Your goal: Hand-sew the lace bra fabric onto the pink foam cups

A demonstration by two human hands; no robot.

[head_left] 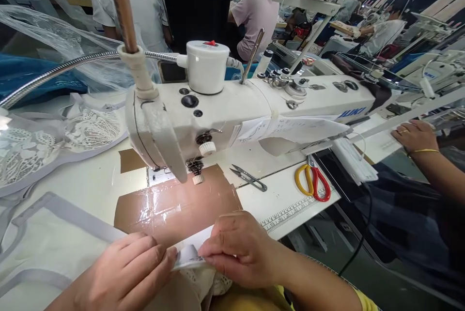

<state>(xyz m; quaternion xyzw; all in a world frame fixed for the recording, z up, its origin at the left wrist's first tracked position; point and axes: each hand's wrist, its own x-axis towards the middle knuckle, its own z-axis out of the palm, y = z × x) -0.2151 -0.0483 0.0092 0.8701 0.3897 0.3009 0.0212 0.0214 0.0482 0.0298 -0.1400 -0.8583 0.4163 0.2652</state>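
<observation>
A white fabric band [191, 252] is pinched at the near edge of the sewing table [90, 185] between thumb and fingers of both the left hand [127, 272] and the right hand [241, 248], just before the taped cardboard patch [174, 204] under the Juki sewing machine [225, 107], while thread snips [249, 178] and scissors [313, 182] are laid further right.

You're working in bright, even room light, with a warm lamp pool under the sewing machine [254, 107] landing on the taped cardboard [170, 204], where the tape glares. The white strip [189, 252] pinched between your left hand [127, 272] and right hand [240, 250] nearly washes out. Straight edges bow near the borders, and the far background goes soft.
</observation>
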